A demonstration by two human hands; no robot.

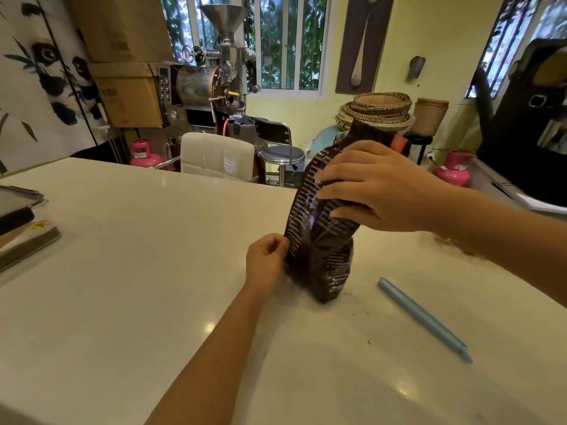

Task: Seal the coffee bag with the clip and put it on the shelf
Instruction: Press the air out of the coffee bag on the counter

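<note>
A dark brown coffee bag [319, 250] with white print stands upright on the white table [122, 271], its upper part bent over toward the left. My right hand [377, 187] lies over the bag's folded upper part and presses it. My left hand [266, 260] pinches the bag's left edge low down between thumb and fingers. A long light-blue clip [425, 319] lies flat on the table to the right of the bag, untouched by either hand.
A tablet and flat packets [21, 222] sit at the table's left edge. Behind the table stand a white chair [216, 154], a black stool [280, 148], a coffee roaster [214, 78], cardboard boxes, stacked woven baskets [379, 113] and pink gas cylinders.
</note>
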